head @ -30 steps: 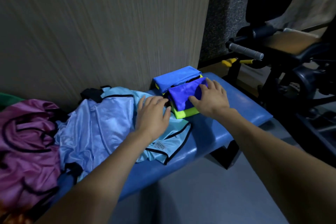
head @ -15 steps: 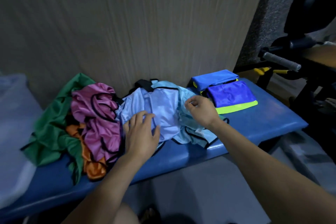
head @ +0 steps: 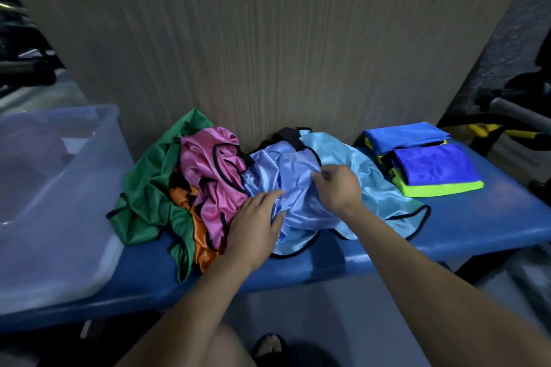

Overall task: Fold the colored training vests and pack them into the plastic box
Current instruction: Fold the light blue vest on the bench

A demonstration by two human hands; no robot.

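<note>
A loose heap of vests lies on the blue bench (head: 477, 226): green (head: 146, 194), orange (head: 202, 244), pink (head: 208, 170), lavender-blue (head: 286, 176) and light blue (head: 366, 176). My right hand (head: 337, 188) pinches a fold of the lavender-blue vest at its top middle. My left hand (head: 256, 226) rests on the same vest's left edge, fingers spread flat. At the right end sit folded vests: a blue one (head: 405, 134) at the back and a purple one on a lime one (head: 435, 170). The clear plastic box (head: 59, 217) stands at the bench's left end.
A ribbed beige wall (head: 268, 39) rises right behind the bench. Dark gym equipment with a grey bar and yellow handle (head: 489, 129) stands at the far right. Grey floor lies below the bench's front edge, with my foot (head: 269, 348) on it.
Both hands left the folded stack and moved left onto the lavender-blue vest. My right hand now pinches its fabric. The view swung left, bringing the plastic box into sight.
</note>
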